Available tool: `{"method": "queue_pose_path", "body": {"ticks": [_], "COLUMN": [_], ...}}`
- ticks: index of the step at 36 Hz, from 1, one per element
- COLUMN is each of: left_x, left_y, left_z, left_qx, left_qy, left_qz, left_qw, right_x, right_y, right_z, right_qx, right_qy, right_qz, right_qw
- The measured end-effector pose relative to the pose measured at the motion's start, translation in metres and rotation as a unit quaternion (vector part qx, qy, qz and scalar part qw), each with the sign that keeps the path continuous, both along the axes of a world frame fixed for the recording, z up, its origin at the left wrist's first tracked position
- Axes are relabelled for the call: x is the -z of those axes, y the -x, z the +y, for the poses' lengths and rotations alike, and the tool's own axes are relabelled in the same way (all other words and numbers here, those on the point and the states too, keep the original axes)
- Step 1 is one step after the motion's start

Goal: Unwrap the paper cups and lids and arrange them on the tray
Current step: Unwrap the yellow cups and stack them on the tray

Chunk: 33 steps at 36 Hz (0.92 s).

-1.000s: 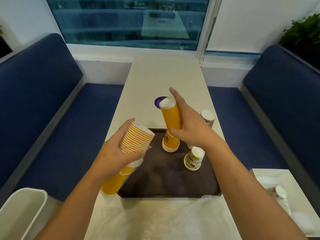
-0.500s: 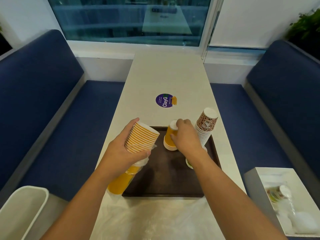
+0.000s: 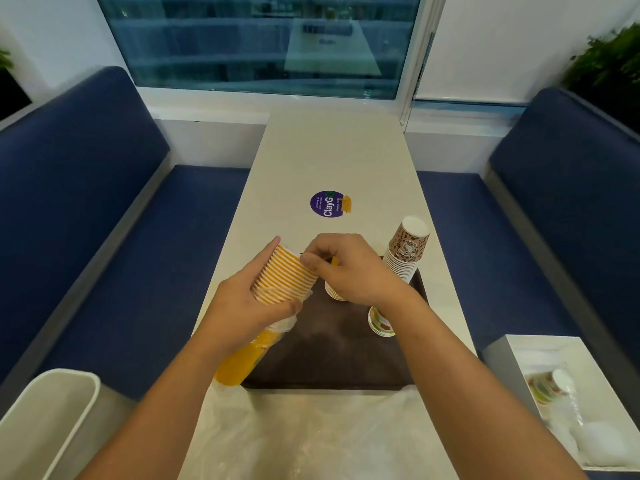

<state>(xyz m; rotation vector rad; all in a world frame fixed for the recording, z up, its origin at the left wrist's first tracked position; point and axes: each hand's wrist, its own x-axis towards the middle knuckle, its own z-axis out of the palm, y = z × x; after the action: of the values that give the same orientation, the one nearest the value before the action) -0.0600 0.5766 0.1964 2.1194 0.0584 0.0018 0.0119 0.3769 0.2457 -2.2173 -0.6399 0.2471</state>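
Left hand [image 3: 249, 303] is wrapped round a long stack of yellow paper cups [image 3: 284, 278], fingers and thumb closed tight about its middle, just under the bare rims. The stack's long axis is tilted: the low end is near me on the left, the high end is up, away and to the right. The cup mouths face the high end. The upper part is bare, with ribbed rims showing; the lower part sits in a clear plastic sleeve [image 3: 239, 362], bunched right below my left palm. Right hand [image 3: 349, 268] is on the high end: the thumb lies against the side of the top rims and the fingers curl over the mouth, so it's a pinch on the top of the stack. I can't tell how many cups are in that pinch, as the fingertips and the mouth itself are hidden behind my knuckles. The stack is in the air over the left side of the dark brown rectangular tray [image 3: 332, 358], its low end overhanging the tray's left edge. On the tray there is a short upside-down pile of yellow cups [image 3: 334, 293], mostly hidden behind my right hand, and an upside-down stack of brown patterned cups [image 3: 407, 251] at the far right corner. A low pile of white cups with green and red print [image 3: 381, 323] is partly covered by my right wrist. Loose clear plastic wrap [image 3: 311, 438] lies on the white table [image 3: 332, 150] just this side of the tray. The white box [image 3: 554, 348] on my right holds more wrapped cups, too blurred to make out and cut off by the frame edge.
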Motion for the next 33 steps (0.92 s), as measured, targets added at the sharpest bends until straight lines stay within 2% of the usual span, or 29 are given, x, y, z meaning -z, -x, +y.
{"method": "queue_pose_path", "body": {"ticks": [5,8,11,13,15,18,21,24,27,29,33], "left_x": [-0.002,-0.003,-0.006,-0.008,-0.009,-0.011,-0.010,-0.008,-0.008,-0.008,-0.005], "left_y": [0.005,0.008,0.010,0.010,0.011,0.011,0.009,0.007,0.004,0.002,-0.003], "left_z": [0.003,0.004,0.003,0.002,0.001,0.001,0.006,0.012,0.013,0.011,0.006], "left_qx": [0.008,0.017,0.022,0.024,0.034,0.040,0.016,-0.001,-0.008,-0.007,-0.001], "left_qy": [-0.008,-0.004,-0.003,0.003,0.002,-0.007,-0.002,0.007,0.014,0.015,0.011], "left_qz": [-0.002,-0.001,-0.009,-0.009,-0.009,-0.007,-0.005,-0.003,0.000,0.002,0.006], "left_qw": [1.000,1.000,1.000,1.000,0.999,0.999,1.000,1.000,1.000,1.000,1.000], "right_x": [-0.006,-0.011,-0.014,-0.012,-0.008,-0.004,0.004,0.011,0.021,0.031,0.045], "right_y": [-0.001,-0.005,-0.001,0.000,-0.001,-0.007,-0.018,-0.024,-0.029,-0.032,-0.036], "right_z": [-0.002,-0.010,-0.014,-0.010,-0.008,-0.014,-0.025,-0.032,-0.030,-0.027,-0.021], "right_qx": [0.089,0.050,-0.052,-0.106,-0.117,-0.060,0.072,0.191,0.263,0.287,0.299], "right_qy": [-0.048,-0.020,0.085,0.187,0.253,0.278,0.240,0.177,0.056,-0.010,-0.050], "right_qz": [-0.108,-0.143,-0.139,-0.201,-0.258,-0.339,-0.391,-0.356,-0.209,-0.129,-0.051], "right_qw": [0.989,0.988,0.985,0.956,0.925,0.897,0.886,0.897,0.940,0.949,0.952]}}
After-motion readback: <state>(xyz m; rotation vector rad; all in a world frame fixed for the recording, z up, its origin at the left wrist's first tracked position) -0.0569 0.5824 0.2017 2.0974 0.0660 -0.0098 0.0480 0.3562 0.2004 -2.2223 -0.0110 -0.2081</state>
